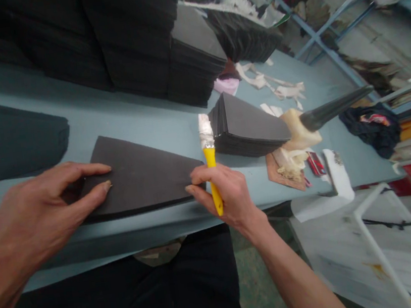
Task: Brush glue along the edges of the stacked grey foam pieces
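Note:
A dark grey tapered panel [143, 175], apparently with more layers under its front edge, lies on the pale blue table [170, 120] in front of me. My left hand [55, 200] is at its wide left end, with thumb and index fingertips close together on the top face; the other fingers are hidden. At the narrow right end, the thumb and index finger of my right hand [226, 192] touch the panel. That same hand holds a paintbrush [210, 158] with a yellow handle, its whitish bristles pointing away from me.
Right of the brush stands a stack of similar panels [252, 119]. Beyond it, a dark tapered handle rises from a pale block [301, 128]. Tall dark stacks [128, 37] line the back. A dark folded piece [8, 138] lies left; a white crate [370, 238] stands right.

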`<state>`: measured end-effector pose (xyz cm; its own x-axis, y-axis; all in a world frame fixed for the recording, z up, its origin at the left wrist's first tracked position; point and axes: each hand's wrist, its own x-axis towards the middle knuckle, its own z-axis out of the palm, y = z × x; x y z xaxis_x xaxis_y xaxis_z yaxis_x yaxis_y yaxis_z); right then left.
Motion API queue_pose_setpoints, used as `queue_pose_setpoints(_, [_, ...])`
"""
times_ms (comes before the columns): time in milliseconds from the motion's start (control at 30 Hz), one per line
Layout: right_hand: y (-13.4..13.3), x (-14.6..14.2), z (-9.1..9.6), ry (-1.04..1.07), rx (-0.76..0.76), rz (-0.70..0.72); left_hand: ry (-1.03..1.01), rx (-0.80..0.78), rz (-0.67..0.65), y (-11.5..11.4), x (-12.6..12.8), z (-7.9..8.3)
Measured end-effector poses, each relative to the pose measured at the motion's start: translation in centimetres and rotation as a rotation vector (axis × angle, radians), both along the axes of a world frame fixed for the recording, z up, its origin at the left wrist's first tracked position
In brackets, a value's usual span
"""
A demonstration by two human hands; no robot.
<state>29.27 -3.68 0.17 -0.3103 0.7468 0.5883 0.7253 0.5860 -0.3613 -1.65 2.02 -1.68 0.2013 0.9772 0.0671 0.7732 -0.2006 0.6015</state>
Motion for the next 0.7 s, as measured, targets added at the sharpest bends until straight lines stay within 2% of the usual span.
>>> queue_pose_setpoints(100, [1.3,-1.0,-0.8,0.051,0.003,-0.024,-0.017,0.001,-0.004,0.1,-0.2,-0.1])
queue_pose_setpoints(300, [3.3,-2.3,-2.4,0.128,0.002,-0.122,-0.088,-0.050,-0.032,0.0,0.8,1.6])
queue_pose_setpoints(433, [4.0,-2.8,-3.8,0.129,0.026,-0.183,-0.120,-0.030,-0.047,0.0,0.9,1.3])
queue_pose_setpoints(533, [4.1,-2.8,-4.4,0.059,0.033,-0.209,-0.117,-0.040,-0.048,0.0,0.5,1.2])
queue_pose_setpoints(700, [3.9,-2.7,-4.0,-0.107,0.058,-0.215,-0.220,-0.145,-0.067,0.5,-0.1,1.6])
